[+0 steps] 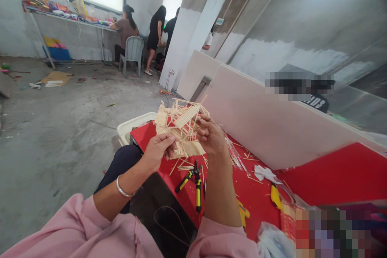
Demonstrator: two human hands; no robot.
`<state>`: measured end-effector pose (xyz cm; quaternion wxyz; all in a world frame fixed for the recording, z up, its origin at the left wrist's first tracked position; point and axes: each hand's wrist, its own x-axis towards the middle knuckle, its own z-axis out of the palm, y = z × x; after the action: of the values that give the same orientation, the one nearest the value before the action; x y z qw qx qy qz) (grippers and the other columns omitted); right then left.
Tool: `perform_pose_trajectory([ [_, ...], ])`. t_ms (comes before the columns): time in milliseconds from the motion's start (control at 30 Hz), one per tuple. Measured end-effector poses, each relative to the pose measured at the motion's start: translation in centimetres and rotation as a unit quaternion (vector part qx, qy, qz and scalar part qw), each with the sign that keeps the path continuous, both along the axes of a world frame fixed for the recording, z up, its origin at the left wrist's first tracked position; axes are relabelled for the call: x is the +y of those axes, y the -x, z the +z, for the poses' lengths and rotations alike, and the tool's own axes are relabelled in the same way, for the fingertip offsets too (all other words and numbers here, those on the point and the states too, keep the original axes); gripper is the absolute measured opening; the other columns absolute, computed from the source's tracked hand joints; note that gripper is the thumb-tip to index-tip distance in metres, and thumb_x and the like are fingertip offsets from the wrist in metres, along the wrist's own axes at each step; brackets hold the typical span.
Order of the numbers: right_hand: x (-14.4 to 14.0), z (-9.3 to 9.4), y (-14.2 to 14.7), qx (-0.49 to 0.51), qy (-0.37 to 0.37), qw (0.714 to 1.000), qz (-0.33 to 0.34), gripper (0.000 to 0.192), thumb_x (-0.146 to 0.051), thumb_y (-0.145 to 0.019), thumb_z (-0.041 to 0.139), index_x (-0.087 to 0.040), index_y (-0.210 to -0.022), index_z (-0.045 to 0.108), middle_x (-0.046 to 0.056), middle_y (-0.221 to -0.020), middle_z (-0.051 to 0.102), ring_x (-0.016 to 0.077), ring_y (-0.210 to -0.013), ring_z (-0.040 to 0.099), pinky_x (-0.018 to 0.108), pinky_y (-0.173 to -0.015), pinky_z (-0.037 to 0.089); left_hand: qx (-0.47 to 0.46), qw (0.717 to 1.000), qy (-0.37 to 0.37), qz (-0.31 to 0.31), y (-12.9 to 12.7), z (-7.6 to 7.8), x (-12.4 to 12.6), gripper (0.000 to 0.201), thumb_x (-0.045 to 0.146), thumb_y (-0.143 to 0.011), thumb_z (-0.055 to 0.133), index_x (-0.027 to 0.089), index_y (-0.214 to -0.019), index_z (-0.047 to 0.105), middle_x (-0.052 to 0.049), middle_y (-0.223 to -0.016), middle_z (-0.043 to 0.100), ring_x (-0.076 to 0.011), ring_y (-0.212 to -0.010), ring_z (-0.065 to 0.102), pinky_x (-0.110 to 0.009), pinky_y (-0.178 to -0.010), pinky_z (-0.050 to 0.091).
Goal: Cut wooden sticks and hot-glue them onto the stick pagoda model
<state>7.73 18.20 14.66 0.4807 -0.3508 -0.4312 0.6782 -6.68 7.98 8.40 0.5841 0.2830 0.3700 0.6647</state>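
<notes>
A small house-like model (187,117) made of thin pale wooden sticks, with slatted panels and an open frame, is between my hands above the red tabletop (238,181). My left hand (159,149) pinches its front left edge, thumb pressed against the fingers. At the model's right side, my right hand (213,135) has its fingers curled around the sticks near a slanted slatted panel; part of this grip is hidden. Yellow-and-black pliers (193,183) lie with handles spread just below the model. Loose wooden sticks (184,165) are scattered beside them.
A pale upright board (256,109) borders the table's right side. Yellow-handled tools (275,196) and plastic bags (272,238) lie at right. A whitish tub (136,123) stands beyond the table's left corner. Several people work in the background near a grey chair (134,50).
</notes>
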Motion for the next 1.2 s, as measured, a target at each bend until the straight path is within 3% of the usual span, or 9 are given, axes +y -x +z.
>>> perform_pose_trajectory([
  [167, 0.0, 0.1, 0.0, 0.001, 0.003, 1.000, -0.005, 0.032, -0.014, -0.057, 0.066, -0.022, -0.087, 0.057, -0.004, -0.077, 0.063, -0.0009, -0.042, 0.035, 0.012, -0.033, 0.020, 0.025, 1.000, -0.004, 0.005, -0.2, -0.1, 0.8, 0.027, 0.041, -0.069, 0.072, 0.015, -0.073, 0.065, 0.003, -0.058, 0.061, -0.0046, -0.037, 0.050, -0.015, -0.032, 0.033],
  [267, -0.1, 0.1, 0.0, 0.000, 0.009, 1.000, -0.010, 0.032, -0.013, -0.057, 0.065, -0.022, -0.087, 0.057, -0.003, -0.078, 0.064, -0.0005, -0.042, 0.035, 0.012, -0.033, 0.019, 0.092, 0.995, -0.025, 0.024, -0.1, -0.3, 1.9, 0.025, 0.040, -0.072, 0.069, 0.015, -0.074, 0.064, 0.003, -0.059, 0.061, -0.0056, -0.037, 0.050, -0.016, -0.032, 0.034],
  [400, -0.2, 0.2, 0.1, -0.002, 0.006, 1.000, -0.010, 0.032, -0.012, -0.057, 0.065, -0.021, -0.087, 0.057, -0.003, -0.078, 0.063, -0.0005, -0.042, 0.034, 0.013, -0.033, 0.018, 0.241, 0.965, -0.083, 0.061, 0.1, -0.4, 3.1, 0.015, 0.030, -0.077, 0.063, 0.016, -0.083, 0.068, 0.003, -0.062, 0.062, -0.0061, -0.041, 0.054, -0.017, -0.039, 0.040],
  [500, -0.3, 0.3, 0.2, -0.004, 0.002, 1.000, -0.012, 0.032, -0.012, -0.056, 0.065, -0.021, -0.086, 0.057, -0.004, -0.077, 0.062, -0.0009, -0.042, 0.034, 0.013, -0.033, 0.019, 0.299, 0.944, -0.119, 0.068, 0.1, -0.3, 3.1, 0.012, 0.025, -0.079, 0.060, 0.017, -0.081, 0.069, 0.004, -0.060, 0.061, -0.0062, -0.043, 0.054, -0.017, -0.044, 0.042],
  [900, -0.2, 0.2, -0.1, -0.027, -0.019, 0.999, 0.001, 0.034, -0.020, -0.056, 0.068, -0.023, -0.087, 0.055, -0.007, -0.073, 0.060, -0.0004, -0.041, 0.037, 0.012, -0.032, 0.023, 0.265, 0.958, -0.103, 0.038, -0.5, -0.3, 1.9, 0.016, 0.032, -0.078, 0.064, 0.018, -0.083, 0.070, 0.002, -0.061, 0.060, -0.0092, -0.045, 0.053, -0.021, -0.045, 0.043],
  [1067, -0.3, 0.0, 0.5, -0.090, -0.063, 0.993, -0.053, 0.039, -0.031, -0.057, 0.078, -0.021, -0.088, 0.056, -0.004, -0.076, 0.065, 0.0003, -0.039, 0.042, 0.014, -0.031, 0.025, 0.255, 0.962, -0.094, 0.037, -0.6, -0.2, 1.6, 0.016, 0.032, -0.077, 0.064, 0.018, -0.082, 0.070, 0.002, -0.063, 0.061, -0.0088, -0.046, 0.051, -0.021, -0.046, 0.044],
  [1200, 0.2, -0.1, 1.1, -0.162, -0.112, 0.975, -0.105, 0.044, -0.041, -0.055, 0.081, -0.022, -0.079, 0.050, -0.008, -0.060, 0.059, 0.0027, -0.035, 0.041, 0.015, -0.029, 0.023, 0.260, 0.961, -0.089, 0.033, -0.7, 0.0, 1.3, 0.016, 0.032, -0.076, 0.064, 0.017, -0.080, 0.070, 0.001, -0.065, 0.062, -0.0096, -0.048, 0.053, -0.022, -0.047, 0.046],
])
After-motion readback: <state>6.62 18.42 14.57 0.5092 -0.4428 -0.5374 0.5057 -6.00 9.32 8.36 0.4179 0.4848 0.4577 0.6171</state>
